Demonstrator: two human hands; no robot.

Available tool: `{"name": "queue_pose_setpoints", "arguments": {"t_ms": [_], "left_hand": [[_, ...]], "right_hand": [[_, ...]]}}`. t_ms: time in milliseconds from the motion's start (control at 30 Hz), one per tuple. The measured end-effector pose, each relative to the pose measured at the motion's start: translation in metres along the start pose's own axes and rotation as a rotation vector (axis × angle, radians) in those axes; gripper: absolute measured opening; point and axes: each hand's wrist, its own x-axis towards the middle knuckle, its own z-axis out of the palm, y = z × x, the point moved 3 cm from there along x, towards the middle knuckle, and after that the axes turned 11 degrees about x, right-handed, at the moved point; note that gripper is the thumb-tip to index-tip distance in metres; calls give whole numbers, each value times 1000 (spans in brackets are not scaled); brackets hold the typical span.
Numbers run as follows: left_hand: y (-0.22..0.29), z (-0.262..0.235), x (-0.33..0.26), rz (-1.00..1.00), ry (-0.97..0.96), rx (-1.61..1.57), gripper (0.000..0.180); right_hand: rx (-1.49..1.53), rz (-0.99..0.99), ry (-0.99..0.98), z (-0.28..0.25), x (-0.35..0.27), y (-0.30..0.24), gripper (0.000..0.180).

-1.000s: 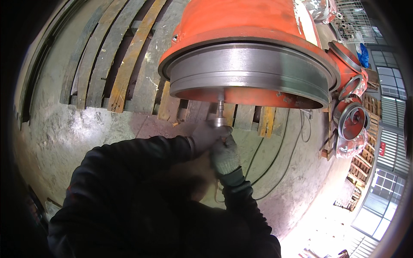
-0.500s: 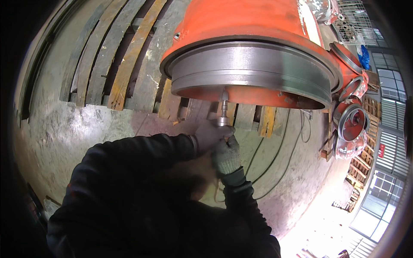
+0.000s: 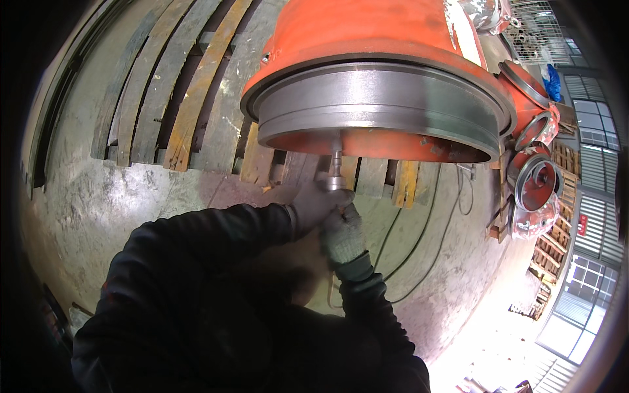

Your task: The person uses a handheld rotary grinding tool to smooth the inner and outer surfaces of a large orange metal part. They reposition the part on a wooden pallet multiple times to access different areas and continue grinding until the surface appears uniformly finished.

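Note:
Both my gloved hands are closed together around a slim metal grinder (image 3: 336,181), which looks like an air-powered die grinder. My left hand (image 3: 313,204) wraps its front part, and my right hand (image 3: 344,230) grips just behind; the tool's rear is hidden by the gloves. Its narrow tip points away from me and reaches the open mouth of a large orange housing (image 3: 373,33). A bare machined steel rim (image 3: 380,92) rings that mouth. Whether the tip touches the inner wall I cannot tell.
Wooden pallets (image 3: 147,85) lie under and left of the housing. A dark hose (image 3: 452,229) curves over the concrete floor (image 3: 177,190) at my right. More red castings (image 3: 536,182) stand along the right, near stacked pallets (image 3: 549,252), a wire cage (image 3: 540,33) and windows (image 3: 583,288).
The view has shifted very slightly, and the housing and grinder sit a little further left and up in it. My two-handed grip is unchanged.

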Motion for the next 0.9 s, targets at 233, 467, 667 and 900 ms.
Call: {"name": "queue_pose_setpoints", "arguments": {"t_ms": [233, 467, 667, 900], "left_hand": [[2, 4, 2, -85, -28, -72, 23], [9, 5, -3, -155, -20, -180, 20], [6, 7, -1, -101, 0, -167, 19], [11, 3, -8, -129, 15, -122, 22]], "right_hand": [[-64, -15, 37, 0, -3, -7, 15], [-237, -121, 63, 1, 1, -2, 12], [-222, -136, 114, 6, -2, -12, 20], [-243, -132, 108, 13, -4, -17, 15]]}}
